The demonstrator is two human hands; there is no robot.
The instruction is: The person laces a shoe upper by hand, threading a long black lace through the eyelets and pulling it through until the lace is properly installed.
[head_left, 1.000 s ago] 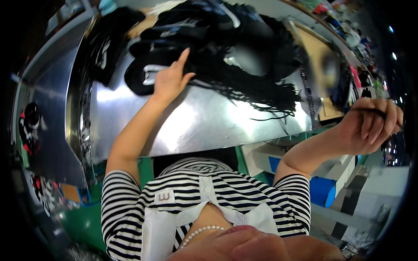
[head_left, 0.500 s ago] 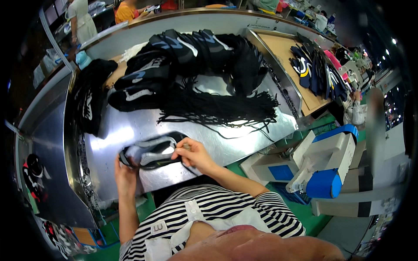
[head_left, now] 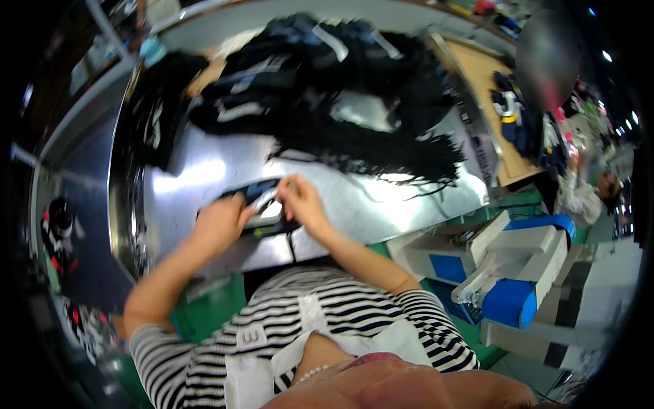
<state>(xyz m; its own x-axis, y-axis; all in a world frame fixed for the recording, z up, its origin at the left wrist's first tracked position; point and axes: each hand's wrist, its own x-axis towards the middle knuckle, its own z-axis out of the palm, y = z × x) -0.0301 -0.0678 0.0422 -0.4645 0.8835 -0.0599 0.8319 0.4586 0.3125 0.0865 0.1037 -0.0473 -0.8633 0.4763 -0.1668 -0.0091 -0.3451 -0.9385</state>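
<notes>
A dark shoe upper with grey and white parts lies low over the metal table, near its front edge. My left hand is closed on its left end, knuckles up and thumb toward the opening. At the right end my right hand is closed in a pinch by the upper's edge. A thin black shoelace hangs down below that hand. What lies right between the right fingertips is blurred. Beyond the hands, a thick bundle of black shoelaces is spread on the metal table.
Stacked black shoe uppers fill the table's far side, with another pile at its left edge. At the right are a board holding dark blue uppers and a white machine with blue pads. Other people are in the background.
My left hand has moved from the upper's outer left end to grip it from above, elbow swung out left. My right hand stays at the right end. The whole view has shifted and blurred.
</notes>
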